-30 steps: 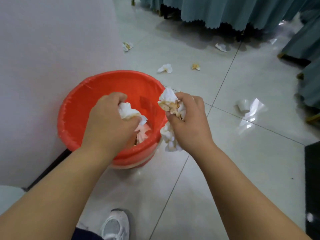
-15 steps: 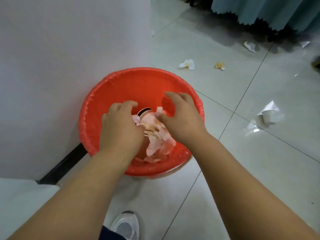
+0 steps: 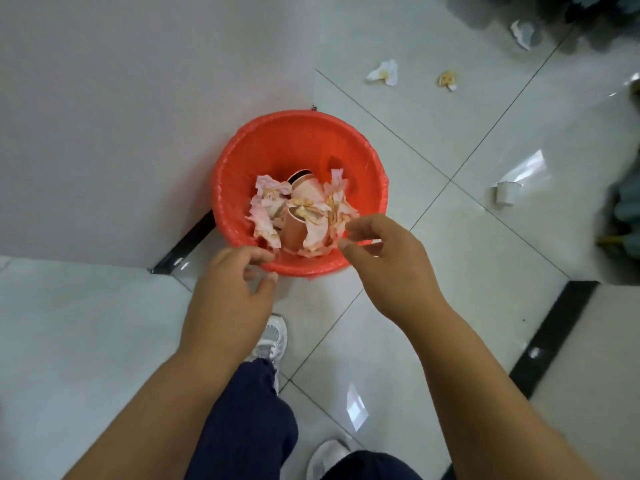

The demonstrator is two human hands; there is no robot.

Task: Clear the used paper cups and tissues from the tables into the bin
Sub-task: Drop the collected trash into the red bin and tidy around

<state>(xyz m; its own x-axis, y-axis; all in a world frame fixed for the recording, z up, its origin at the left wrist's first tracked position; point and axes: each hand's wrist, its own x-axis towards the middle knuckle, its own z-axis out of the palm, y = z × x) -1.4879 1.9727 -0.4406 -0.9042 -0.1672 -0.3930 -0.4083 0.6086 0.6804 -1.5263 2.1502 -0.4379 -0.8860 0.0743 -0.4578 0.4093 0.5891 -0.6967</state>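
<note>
- Where the crumpled, stained white tissues [image 3: 268,206] and the brown paper cup [image 3: 292,232] lie heaped inside the round red liner-covered bin [image 3: 287,143], they sit just ahead of both hands' fingertips.
- Left hand [image 3: 228,292]: at the bin's near rim, fingers loosely curled, holding nothing.
- Right hand [image 3: 391,268]: at the near-right rim, thumb and forefinger close together, nothing visible between them; judged empty.
- Step, judged: this drop-off is complete, but the collection is not.
- Well beyond the right hand: small white paper cup [image 3: 506,193] on the floor tiles; farther ahead, a crumpled white tissue [image 3: 382,72] and a yellowish scrap [image 3: 447,79].
- Next move calls for leaving the bin and fetching that litter, likely nearest cup first.
</note>
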